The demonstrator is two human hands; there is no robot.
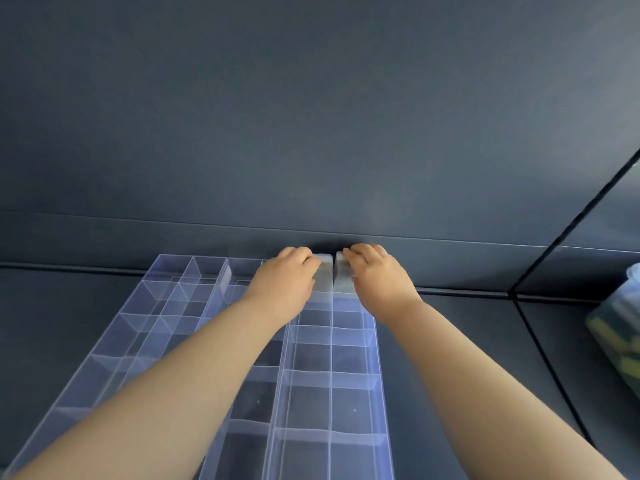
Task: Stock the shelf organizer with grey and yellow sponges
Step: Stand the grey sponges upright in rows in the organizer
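Left hand [287,276] gripping left grey sponge [323,276], right hand [378,271] gripping right grey sponge [343,277], at clear organizer's [379,382] 12 o'clock end. Lower straight either side of divider [332,341]; seat flat.

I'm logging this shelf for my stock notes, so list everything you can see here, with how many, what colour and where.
sponges: two, grey, side by side at the organizer's far end, the left sponge and the right sponge
shelf organizer: clear plastic, divided into compartments, on the shelf; number of trays hard to tell
shelf: one, dark blue-grey, under everything
bag: one, clear, right edge, blurred yellow and dark pieces inside
left hand: one, grips the left sponge
right hand: one, grips the right sponge
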